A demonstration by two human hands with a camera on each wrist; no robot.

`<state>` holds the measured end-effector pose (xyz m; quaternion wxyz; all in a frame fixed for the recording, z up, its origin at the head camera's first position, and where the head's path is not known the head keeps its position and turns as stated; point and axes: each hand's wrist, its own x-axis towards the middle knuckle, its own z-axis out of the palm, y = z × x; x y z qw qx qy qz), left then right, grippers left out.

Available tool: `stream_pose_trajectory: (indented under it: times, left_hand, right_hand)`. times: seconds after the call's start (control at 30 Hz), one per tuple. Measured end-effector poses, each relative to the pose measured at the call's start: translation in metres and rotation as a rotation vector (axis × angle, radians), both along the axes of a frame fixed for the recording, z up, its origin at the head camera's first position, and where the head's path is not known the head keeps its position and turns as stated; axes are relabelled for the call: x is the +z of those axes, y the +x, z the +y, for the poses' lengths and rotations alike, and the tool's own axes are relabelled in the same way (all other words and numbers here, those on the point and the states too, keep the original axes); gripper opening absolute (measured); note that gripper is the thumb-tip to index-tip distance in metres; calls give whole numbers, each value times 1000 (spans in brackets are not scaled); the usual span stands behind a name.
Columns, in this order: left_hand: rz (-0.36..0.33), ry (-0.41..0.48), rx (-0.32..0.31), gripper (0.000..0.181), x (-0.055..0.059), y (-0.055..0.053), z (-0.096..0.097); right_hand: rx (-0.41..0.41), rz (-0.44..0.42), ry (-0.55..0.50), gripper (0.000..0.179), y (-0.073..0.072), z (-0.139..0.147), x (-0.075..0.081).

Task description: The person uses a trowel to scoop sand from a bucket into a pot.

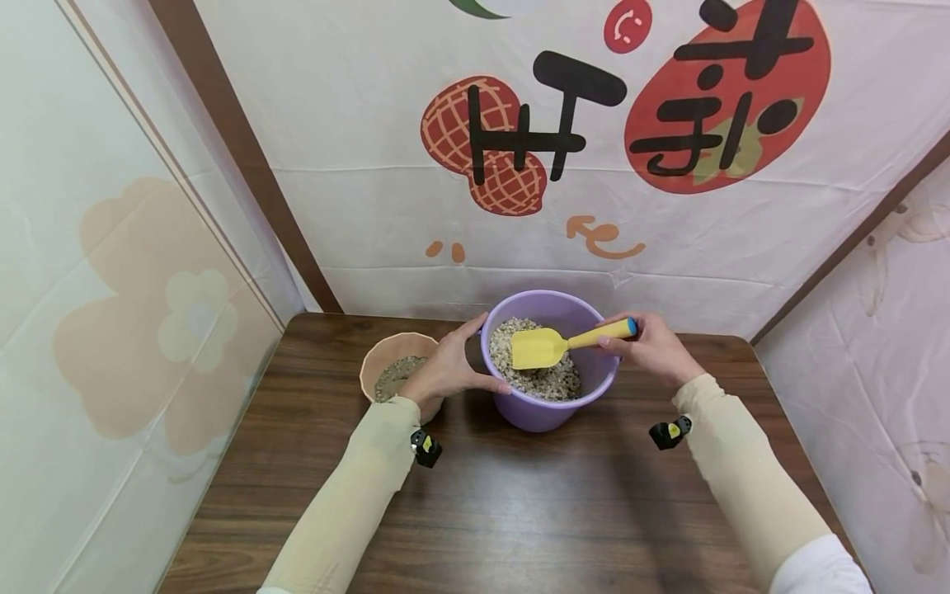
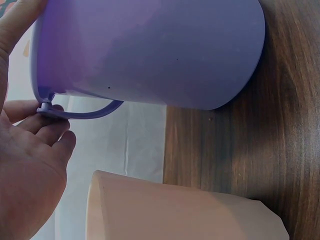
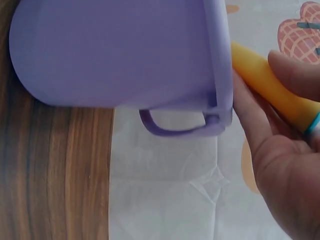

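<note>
A purple bucket [image 1: 530, 417] stands on the table, partly filled with a coarse mix of pale and dark grains [image 1: 552, 382]. My left hand [image 1: 448, 369] grips its left side, thumb over the near rim and fingers by the handle joint [image 2: 45, 108]. In my right hand [image 1: 653, 351] is a yellow toy shovel [image 1: 538, 348] with a blue-tipped handle, pinched between thumb and fingers. Its blade lies over the grains inside the bucket, and the hand is right at the bucket's right rim. In the right wrist view the shovel's yellow handle [image 3: 270, 82] shows, its blade hidden behind the bucket.
Left of the bucket, a peach-coloured pot [image 1: 382, 351] holds greyish grainy material [image 1: 397, 375]; my left wrist partly covers it. A printed cloth wall [image 1: 371, 206] rises behind the wooden table [image 1: 512, 511], with more cloth on both sides.
</note>
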<state>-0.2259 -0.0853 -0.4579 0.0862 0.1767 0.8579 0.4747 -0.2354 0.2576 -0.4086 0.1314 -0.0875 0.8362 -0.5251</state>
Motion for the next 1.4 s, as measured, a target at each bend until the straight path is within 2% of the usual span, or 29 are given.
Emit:
stream_pose_trajectory:
  times: [0.23, 0.47, 0.73, 0.97, 1.4]
  left_hand:
    - [4, -2, -1, 132, 1, 0, 1]
    - [6, -6, -1, 133, 0, 1, 1]
    - [5, -2, 5, 133, -1, 0, 0]
    - [8, -3, 6, 132, -2, -1, 1]
    - [26, -1, 3, 134, -1, -1, 0]
  right_hand:
    - [38, -2, 56, 32, -8, 1, 2]
    - [40, 9, 72, 33, -12, -1, -1]
    - [35, -21, -53, 34, -13, -4, -5]
    - [32, -81, -182, 33, -14, -8, -9]
    - [50, -96, -250, 34, -13, -8, -12]
